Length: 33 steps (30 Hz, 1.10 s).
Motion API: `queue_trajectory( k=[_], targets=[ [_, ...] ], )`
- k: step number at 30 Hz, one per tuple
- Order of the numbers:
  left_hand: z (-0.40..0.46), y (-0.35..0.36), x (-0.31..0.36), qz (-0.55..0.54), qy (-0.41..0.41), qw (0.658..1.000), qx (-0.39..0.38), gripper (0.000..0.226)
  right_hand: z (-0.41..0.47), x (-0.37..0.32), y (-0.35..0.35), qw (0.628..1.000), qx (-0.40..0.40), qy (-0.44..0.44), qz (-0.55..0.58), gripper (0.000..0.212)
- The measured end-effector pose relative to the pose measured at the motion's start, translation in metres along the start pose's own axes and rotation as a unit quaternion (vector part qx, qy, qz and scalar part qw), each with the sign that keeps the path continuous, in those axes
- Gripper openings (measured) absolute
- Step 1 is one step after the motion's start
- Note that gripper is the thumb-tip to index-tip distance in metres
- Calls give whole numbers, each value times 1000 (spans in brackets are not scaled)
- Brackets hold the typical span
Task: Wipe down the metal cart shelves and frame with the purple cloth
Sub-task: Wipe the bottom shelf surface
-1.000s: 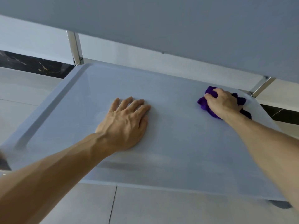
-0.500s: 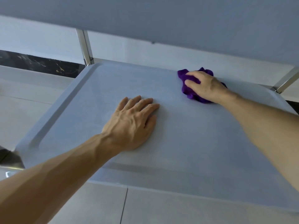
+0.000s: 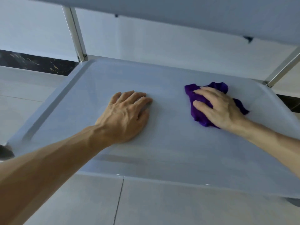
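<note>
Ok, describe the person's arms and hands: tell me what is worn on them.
Nothing is worn. The left hand and right hand are bare, with no gloves, rings or watch in view. Both forearms are bare too; no sleeve reaches into the picture.

Soft, even daylight with a cool bluish cast fills the view, bright but without hard glare. The shelf (image 3: 170, 140) carries a dull sheen along its near edge, plus faint shadows under the left hand (image 3: 125, 116) and beside the cloth (image 3: 199, 111). Wide-angle bending splays the posts (image 3: 74, 33) above the shelf outward (straight lines bow toward the corners). Edges look slightly smeared and soft throughout.
</note>
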<state>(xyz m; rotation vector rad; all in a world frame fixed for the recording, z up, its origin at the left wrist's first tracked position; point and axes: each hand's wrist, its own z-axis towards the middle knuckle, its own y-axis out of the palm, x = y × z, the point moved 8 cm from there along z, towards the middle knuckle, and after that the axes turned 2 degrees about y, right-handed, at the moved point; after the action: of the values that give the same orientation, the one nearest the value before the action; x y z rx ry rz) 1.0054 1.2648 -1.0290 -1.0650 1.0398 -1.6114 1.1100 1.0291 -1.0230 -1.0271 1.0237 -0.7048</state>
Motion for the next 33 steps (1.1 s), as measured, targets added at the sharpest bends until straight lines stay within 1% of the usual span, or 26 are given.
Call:
queue_trajectory(
  k=[3, 5, 7, 8, 10, 12, 13, 14, 16, 18, 20, 22, 24, 26, 30, 33],
  targets=[
    [-2, -1, 1, 8, -1, 1000, -9, 50, -63, -28, -2, 994, -41, -102, 10, 46],
    [-1, -3, 5, 38, 2, 999, -23, 46, -92, -26, -9, 987, -77, -138, 16, 49],
    [0, -7, 18, 64, 29, 997, -30, 43, -108, -11, -19, 984, -94, -149, 13, 46],
    [-1, -11, 27, 57, 54, 997, -25, 43, -110, 0, -24, 986, -94, -136, 12, 42],
    [-15, -21, 47, 20, 112, 993, -20, 40, -107, 28, -35, 994, -80, -75, 19, 35],
    [-38, -28, 54, 9, 162, 986, -24, 36, -100, 51, -42, 998, -52, -11, 25, 40],
    [-49, -31, 47, 19, 166, 986, -29, 34, -95, 58, -44, 999, -40, 14, 23, 43],
    [-58, -36, 34, 28, 154, 987, -31, 33, -89, 61, -43, 999, -33, 36, 22, 45],
    [-68, -50, -3, 35, 106, 994, -16, 32, -74, 56, -37, 997, -22, 66, 21, 42],
    [-73, -68, -46, 36, 36, 999, 12, 32, -54, 38, -28, 997, -4, 80, 10, 41],
    [-76, -80, -86, 53, -51, 997, 21, 34, -31, 12, -15, 995, 6, 95, -12, 45],
    [-79, -82, -120, 69, -136, 988, 1, 35, -8, -20, 2, 993, -1, 111, -28, 49],
    [-84, -76, -138, 68, -182, 980, -38, 35, 14, -63, 23, 994, -11, 103, -37, 49],
    [-86, -67, -140, 61, -185, 978, -72, 34, 31, -114, 45, 997, -15, 68, -41, 47],
    [-88, -66, -137, 98, -164, 978, -82, 34, 33, -219, 93, 999, -37, -38, -7, 45],
    [-88, -68, -136, 129, -147, 977, -90, 35, 10, -260, 106, 992, -37, -122, 17, 43]
  ],
)
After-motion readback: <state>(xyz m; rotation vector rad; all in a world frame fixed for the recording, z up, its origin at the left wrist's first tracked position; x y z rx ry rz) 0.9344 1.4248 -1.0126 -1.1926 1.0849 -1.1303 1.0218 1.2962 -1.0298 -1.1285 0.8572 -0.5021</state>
